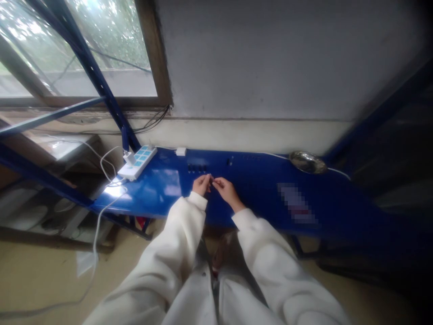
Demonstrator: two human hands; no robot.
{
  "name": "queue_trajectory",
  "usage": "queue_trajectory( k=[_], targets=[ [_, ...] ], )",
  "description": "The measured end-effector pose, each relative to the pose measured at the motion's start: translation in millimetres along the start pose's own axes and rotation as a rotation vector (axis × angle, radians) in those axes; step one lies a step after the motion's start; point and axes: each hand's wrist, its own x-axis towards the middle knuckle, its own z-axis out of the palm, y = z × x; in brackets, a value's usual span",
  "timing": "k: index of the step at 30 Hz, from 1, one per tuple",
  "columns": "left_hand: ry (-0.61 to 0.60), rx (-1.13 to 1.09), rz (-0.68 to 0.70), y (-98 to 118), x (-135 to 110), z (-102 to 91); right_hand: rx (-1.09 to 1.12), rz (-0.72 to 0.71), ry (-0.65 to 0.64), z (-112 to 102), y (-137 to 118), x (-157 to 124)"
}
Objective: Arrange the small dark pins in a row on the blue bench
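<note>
Left hand (202, 184) and right hand (226, 189) together at frame centre, above the blue tabletop (257, 189), fingertips pinched on a tiny dark piece (212, 182), too small to identify. Row of small dark parts (197, 168) just above the hands. White power strip (138, 162) at centre left. Metal bowl (307, 162) well off to the right.

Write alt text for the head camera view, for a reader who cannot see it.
A person in white sleeves holds their left hand and right hand together over a blue bench, pinching something too small to identify. A power strip lies to the left, a metal bowl to the right, below a window.
</note>
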Motion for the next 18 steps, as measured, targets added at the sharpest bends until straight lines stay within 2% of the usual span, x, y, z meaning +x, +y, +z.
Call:
queue_trajectory(
  k=[5, 11, 18],
  targets=[
    [-0.017, -0.081, -0.072, -2.2, 2.4, -2.1, 0.0, -0.005, -0.001, 1.1, -0.5, -0.6],
    [-0.012, -0.072, -0.065, -1.2, 2.4, -1.9, -0.048, -0.062, -0.028, 2.1, 3.4, -1.5],
    [-0.024, -0.044, -0.066, -0.5, 1.8, -2.0, -0.202, -0.164, -0.02, -0.9, -7.8, -2.0]
  ],
)
